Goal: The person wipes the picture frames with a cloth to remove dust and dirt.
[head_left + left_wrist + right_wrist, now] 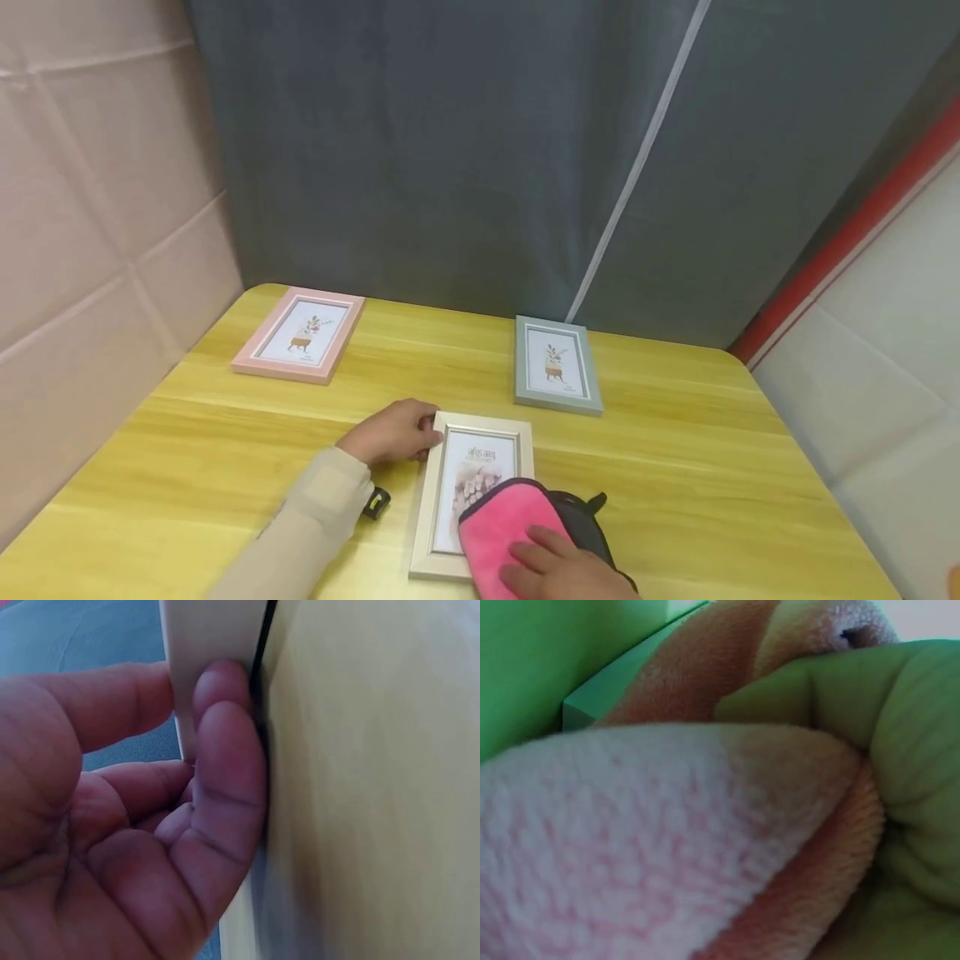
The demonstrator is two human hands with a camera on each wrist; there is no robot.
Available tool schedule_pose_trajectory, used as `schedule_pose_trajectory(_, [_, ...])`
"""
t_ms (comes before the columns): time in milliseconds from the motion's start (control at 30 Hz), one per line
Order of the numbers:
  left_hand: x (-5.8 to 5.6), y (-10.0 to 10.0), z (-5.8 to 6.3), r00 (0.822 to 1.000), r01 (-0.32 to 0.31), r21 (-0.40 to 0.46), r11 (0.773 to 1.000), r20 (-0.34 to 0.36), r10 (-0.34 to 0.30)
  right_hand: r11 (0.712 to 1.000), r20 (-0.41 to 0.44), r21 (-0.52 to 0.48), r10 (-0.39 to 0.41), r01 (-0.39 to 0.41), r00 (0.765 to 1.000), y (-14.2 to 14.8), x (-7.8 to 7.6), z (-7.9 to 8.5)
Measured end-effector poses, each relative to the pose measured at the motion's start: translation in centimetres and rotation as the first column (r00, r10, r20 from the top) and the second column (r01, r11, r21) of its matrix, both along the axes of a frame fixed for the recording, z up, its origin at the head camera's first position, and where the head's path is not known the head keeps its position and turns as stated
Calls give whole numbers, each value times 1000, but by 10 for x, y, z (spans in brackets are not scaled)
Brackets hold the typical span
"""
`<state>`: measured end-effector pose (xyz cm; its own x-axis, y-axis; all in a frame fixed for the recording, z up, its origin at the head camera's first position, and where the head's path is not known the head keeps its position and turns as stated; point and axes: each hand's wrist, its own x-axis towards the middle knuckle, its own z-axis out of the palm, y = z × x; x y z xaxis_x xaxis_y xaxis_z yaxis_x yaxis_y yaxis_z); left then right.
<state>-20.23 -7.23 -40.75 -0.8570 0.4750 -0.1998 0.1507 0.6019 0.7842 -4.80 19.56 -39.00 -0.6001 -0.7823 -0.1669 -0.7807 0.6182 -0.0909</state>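
A cream picture frame point(426, 525) lies face up near the front of the table, its printed lettering upside down. At its far left corner my left hand point(397, 430) grips the edge; the left wrist view shows the thumb and fingers of that hand point(142, 817) against the frame's side point(217, 634). My right hand point(562, 573) holds a pink plush cloth point(501, 521) with dark edging over the frame's near right part. Up close, the cloth point(622, 840) is folded within the right hand point(915, 727). It hides the frame's lower right corner.
A pink picture frame point(332, 354) lies at the table's far left, and a grey-green picture frame point(592, 379) at the back right. A dark grey curtain point(420, 150) hangs behind the wood-grain table point(697, 467). Pale walls point(97, 183) flank both sides.
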Motion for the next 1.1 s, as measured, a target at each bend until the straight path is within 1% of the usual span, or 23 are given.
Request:
schedule_pose_trajectory(33, [0, 0, 0, 1000, 0, 2, 1000, 3, 0, 1000, -4, 0, -12, 12, 1000, -1, 0, -2])
schedule_pose_trajectory(133, [0, -1, 0, 1000, 6, 4, 1000, 16, -6, 996, 60, 0, -86, 86, 994, -5, -1, -3])
schedule_pose_trajectory(233, [-1, -2, -1, 1000, 16, -7, 1000, 17, -16, 983, 134, 2, -183, 184, 974, -11, -3, 1])
schedule_pose_trajectory(300, [-2, -2, -1, 1000, 16, -8, 1000, 10, -16, 973, 131, 0, -228, 230, 965, -14, -5, 5])
schedule_pose_trajectory(400, [-2, -2, -1, 1000, 20, -2, 1000, 0, -20, 965, 92, -1, -261, 263, 961, -19, -9, 11])
schedule_pose_trajectory(467, [-2, -2, -1, 1000, 19, 8, 1000, -5, -19, 957, 82, -3, -288, 289, 954, -22, -13, 15])
schedule_pose_trajectory(600, [-2, -1, 1, 999, 30, -6, 1000, -25, -30, 922, 136, -13, -382, 387, 914, -27, -22, 21])
schedule_pose_trajectory(700, [-1, 0, 2, 998, 41, -17, 999, -43, -41, 918, 118, -37, -388, 395, 914, -27, -32, 22])
schedule_pose_trajectory(800, [-1, 0, 3, 997, 50, -23, 998, -55, -51, 936, 39, -87, -338, 341, 940, -25, -46, 19])
schedule_pose_trajectory(833, [-1, 0, 3, 997, 52, -27, 998, -59, -53, 939, 23, -103, -328, 328, 944, -24, -50, 19])
schedule_pose_trajectory(933, [-2, -1, 3, 997, 51, -39, 998, -60, -53, 934, 2, -162, -322, 318, 947, -23, -63, 17])
schedule_pose_trajectory(1033, [-2, -1, 2, 997, 42, -44, 998, -61, -45, 926, 21, -205, -320, 317, 947, -20, -75, 16])
schedule_pose_trajectory(1100, [-2, -1, 2, 998, 30, -39, 999, -58, -33, 918, 56, -224, -322, 326, 945, -17, -80, 17])
